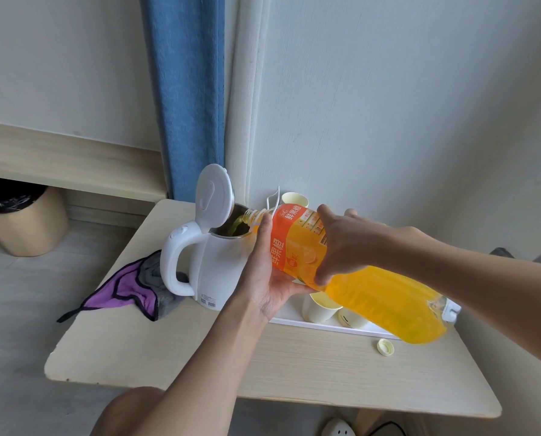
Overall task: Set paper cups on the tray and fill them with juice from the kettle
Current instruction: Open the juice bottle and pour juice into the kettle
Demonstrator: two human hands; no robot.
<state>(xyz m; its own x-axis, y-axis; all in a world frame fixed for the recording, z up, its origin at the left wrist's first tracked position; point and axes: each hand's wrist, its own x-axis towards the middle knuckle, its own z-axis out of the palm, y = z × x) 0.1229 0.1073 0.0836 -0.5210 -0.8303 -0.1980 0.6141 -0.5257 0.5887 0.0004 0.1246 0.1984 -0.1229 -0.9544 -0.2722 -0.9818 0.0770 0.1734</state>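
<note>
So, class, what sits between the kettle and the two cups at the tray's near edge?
In the head view, the left hand, holding the juice bottle from below, sits between the kettle and those cups.

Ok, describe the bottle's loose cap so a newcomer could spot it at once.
On the pale wooden table, find the white tray holding paper cups. The cap lies on bare tabletop just in front of the tray's near edge, below the base of the tilted juice bottle. It is the only small, round, pale yellow piece lying there, far smaller than the cups.
</note>
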